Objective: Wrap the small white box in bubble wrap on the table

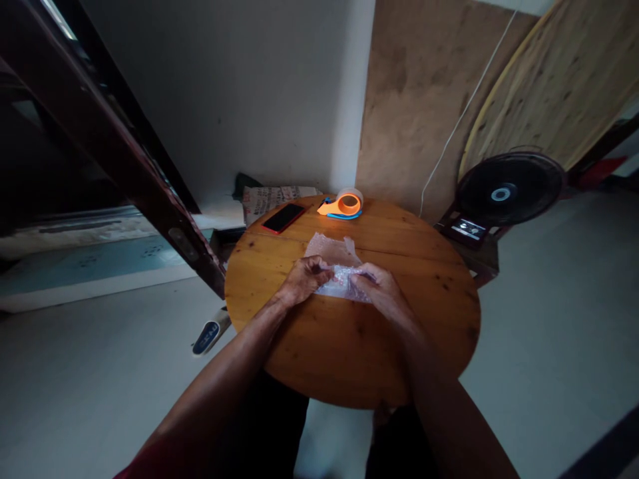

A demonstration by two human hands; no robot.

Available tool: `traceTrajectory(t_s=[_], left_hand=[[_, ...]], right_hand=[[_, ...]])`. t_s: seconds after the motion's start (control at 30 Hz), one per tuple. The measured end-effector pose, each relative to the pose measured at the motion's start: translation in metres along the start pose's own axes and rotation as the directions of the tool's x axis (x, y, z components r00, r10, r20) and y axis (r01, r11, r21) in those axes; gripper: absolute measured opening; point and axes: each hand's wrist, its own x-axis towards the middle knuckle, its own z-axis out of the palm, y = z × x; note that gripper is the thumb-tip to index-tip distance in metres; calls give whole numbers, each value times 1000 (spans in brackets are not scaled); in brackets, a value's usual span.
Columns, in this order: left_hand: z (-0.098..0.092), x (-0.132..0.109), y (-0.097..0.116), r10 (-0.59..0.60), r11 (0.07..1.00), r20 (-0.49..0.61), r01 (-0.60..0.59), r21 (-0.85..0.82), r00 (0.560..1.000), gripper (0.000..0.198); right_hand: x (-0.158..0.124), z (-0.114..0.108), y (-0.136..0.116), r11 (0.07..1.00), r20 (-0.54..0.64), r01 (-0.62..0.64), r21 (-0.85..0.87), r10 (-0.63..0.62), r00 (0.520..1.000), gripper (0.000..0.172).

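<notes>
A sheet of clear bubble wrap (332, 250) lies on the round wooden table (359, 366), its near part folded or bunched between my hands. My left hand (303, 278) grips the left side of the wrap, thumb and fingers pinched together. On the right side, my right hand (380, 287) pinches the wrap in the same way. Small reddish marks show through the plastic between the hands; what lies inside, if anything, I cannot make out.
An orange tape dispenser (344, 203) with a blue edge stands at the table's back. Left of it lies a phone (283, 218) in a red case. A black fan (504, 193) stands beyond the right edge, and a door frame (114, 146) leans in at left.
</notes>
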Motion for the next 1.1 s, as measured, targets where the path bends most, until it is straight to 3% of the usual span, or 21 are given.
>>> traceTrajectory(t_s=[0.43, 0.7, 0.83, 0.93, 1.0, 1.1], left_hand=[[6, -4, -1, 25, 1000, 13, -25, -7, 1000, 33], [6, -1, -6, 17, 999, 15, -16, -43, 1000, 35], [6, 1, -7, -11, 999, 22, 12, -48, 1000, 34], [7, 1, -5, -22, 998, 18, 23, -64, 1000, 35], [7, 1, -2, -23, 996, 28, 25, -85, 999, 35], [7, 0, 1, -22, 995, 47, 27, -96, 999, 35]], right_hand=[[1, 0, 2, 996, -75, -85, 1, 84, 994, 21], [3, -2, 7, 973, -112, -101, -206, 79, 991, 18], [5, -1, 18, 959, -96, -41, -279, 15, 995, 14], [7, 3, 23, 938, -143, 55, -341, -110, 984, 28], [6, 5, 20, 884, -131, 199, -423, -277, 952, 31], [0, 8, 6, 729, -49, 377, -571, -489, 871, 22]])
